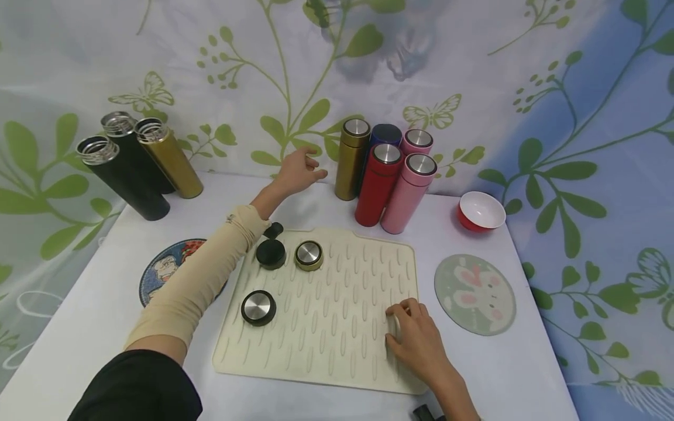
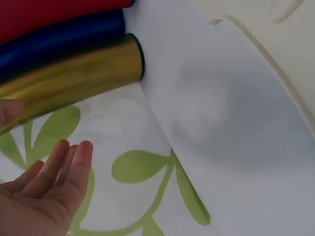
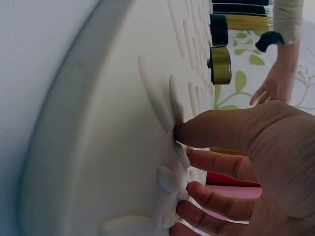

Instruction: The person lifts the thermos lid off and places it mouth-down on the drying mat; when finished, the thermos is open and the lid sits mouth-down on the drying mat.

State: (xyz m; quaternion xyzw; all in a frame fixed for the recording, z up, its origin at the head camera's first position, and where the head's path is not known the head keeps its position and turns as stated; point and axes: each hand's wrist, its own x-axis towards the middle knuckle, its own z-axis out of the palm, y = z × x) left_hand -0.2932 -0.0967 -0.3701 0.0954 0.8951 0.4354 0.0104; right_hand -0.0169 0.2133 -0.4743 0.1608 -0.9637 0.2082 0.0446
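My left hand reaches over the back of the table, fingers loosely spread and holding nothing, just left of a gold bottle. In the left wrist view the hand is beside the gold bottle, apart from it. With its fingertips, my right hand touches the right part of a cream ridged mat; in the right wrist view the hand has thumb and fingers bent lightly on the ridges. Lids lie on the mat: gold, black with a steel top, and plain black.
Beside the gold bottle stand blue, red and pink bottles. Lidless black and gold bottles stand back left. A red-white bowl and round rabbit mat are right; a patterned round mat is left.
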